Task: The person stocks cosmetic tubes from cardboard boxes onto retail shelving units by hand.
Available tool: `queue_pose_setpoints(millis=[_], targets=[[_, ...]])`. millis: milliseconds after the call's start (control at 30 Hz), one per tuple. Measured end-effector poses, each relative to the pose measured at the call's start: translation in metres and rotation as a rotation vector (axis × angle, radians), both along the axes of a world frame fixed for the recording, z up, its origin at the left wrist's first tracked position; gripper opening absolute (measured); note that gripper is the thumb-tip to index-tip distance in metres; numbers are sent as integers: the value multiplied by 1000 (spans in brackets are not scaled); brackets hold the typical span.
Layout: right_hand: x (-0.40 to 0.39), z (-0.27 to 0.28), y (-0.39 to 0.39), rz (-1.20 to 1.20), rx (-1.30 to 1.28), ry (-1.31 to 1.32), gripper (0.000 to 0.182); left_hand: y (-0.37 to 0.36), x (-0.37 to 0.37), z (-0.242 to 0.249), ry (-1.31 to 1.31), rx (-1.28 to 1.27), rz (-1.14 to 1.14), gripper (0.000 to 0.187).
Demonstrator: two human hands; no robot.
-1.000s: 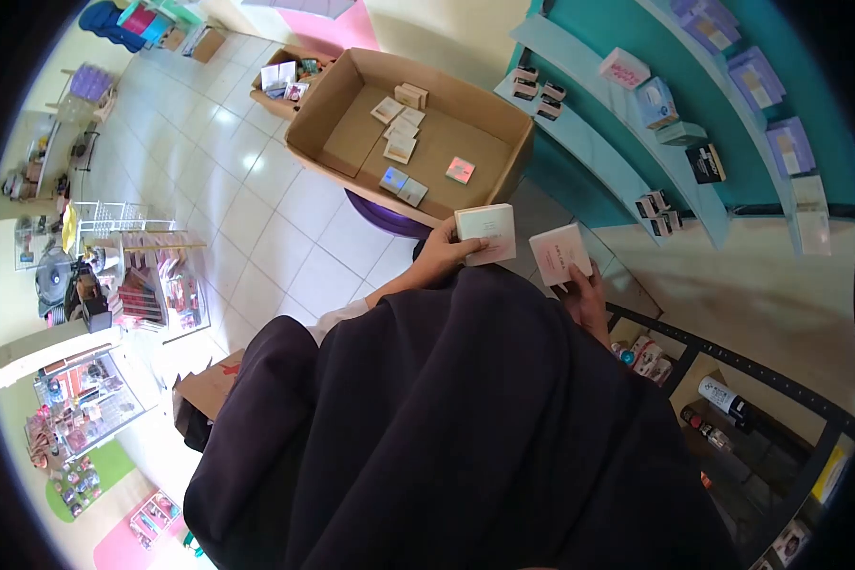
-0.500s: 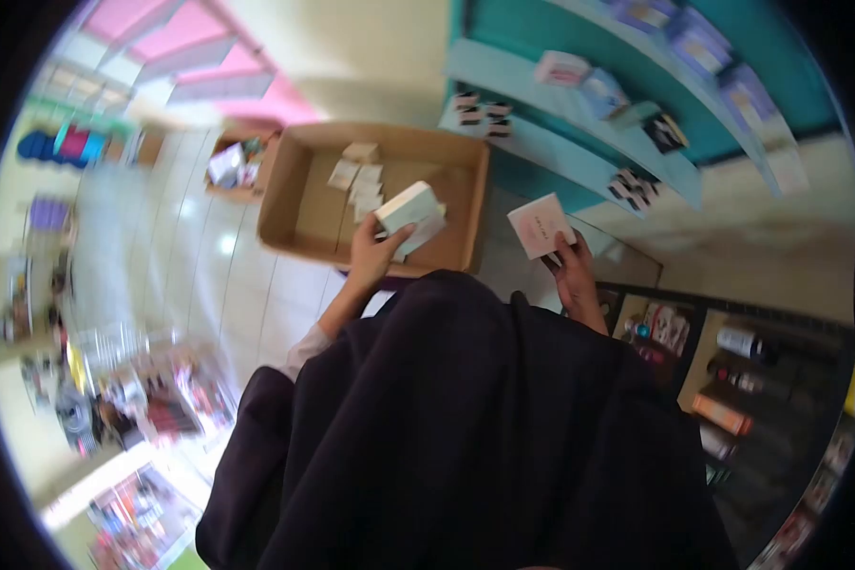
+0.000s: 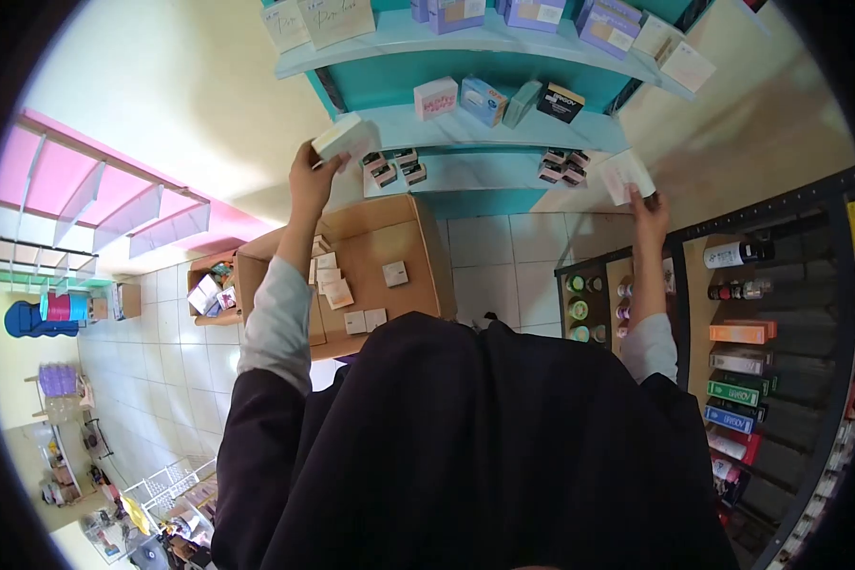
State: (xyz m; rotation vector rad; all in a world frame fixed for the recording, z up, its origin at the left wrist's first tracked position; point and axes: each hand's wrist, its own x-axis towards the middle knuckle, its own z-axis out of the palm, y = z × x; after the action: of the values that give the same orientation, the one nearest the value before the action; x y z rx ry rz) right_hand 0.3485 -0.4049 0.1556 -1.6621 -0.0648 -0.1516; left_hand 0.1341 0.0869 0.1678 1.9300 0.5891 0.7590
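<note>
The left hand (image 3: 312, 180) pinches a white box (image 3: 337, 140) between thumb and fingers, beyond the left part of the large carton (image 3: 375, 240). The right hand (image 3: 649, 214) pinches a pale box (image 3: 625, 177) by its near edge, beyond the large carton and well to its right, by the right end of the lower shelf (image 3: 484, 171). Whether the pale box touches that shelf, I cannot tell.

Inside the large carton, small boxes (image 3: 337, 293) lie grouped toward the left, with a pair at the near side and a single one right of the middle. Just left of the large carton stands a smaller carton (image 3: 220, 319) holding mixed packets. Beyond the large carton, the lower shelf carries two clusters of little pink and black boxes (image 3: 562, 168); the middle shelf (image 3: 389, 123) above has a pink box (image 3: 436, 99), a blue box (image 3: 484, 101), a green box (image 3: 522, 104) and a black box (image 3: 560, 102). To the right of the large carton, a black rack (image 3: 679, 294) holds jars, bottles and coloured packs.
</note>
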Motion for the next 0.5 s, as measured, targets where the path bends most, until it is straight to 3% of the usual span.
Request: queue_pose_setpoints(millis=[67, 167, 267, 333, 400, 500], targets=[[35, -1, -7, 12, 6, -25, 43, 21, 23, -14, 53, 119, 73, 50], [87, -5, -17, 39, -201, -117, 43, 37, 50, -22, 69, 117, 99, 50], [119, 0, -10, 1, -154, -167, 42, 58, 65, -46, 67, 159, 202, 49], [130, -9, -9, 33, -147, -136, 41, 35, 61, -26, 63, 197, 287, 49], [133, 0, -4, 92, -158, -132, 41, 52, 65, -37, 138, 225, 227, 49], [145, -3, -1, 120, -177, -102, 44, 76, 65, -56, 17, 160, 158, 48]])
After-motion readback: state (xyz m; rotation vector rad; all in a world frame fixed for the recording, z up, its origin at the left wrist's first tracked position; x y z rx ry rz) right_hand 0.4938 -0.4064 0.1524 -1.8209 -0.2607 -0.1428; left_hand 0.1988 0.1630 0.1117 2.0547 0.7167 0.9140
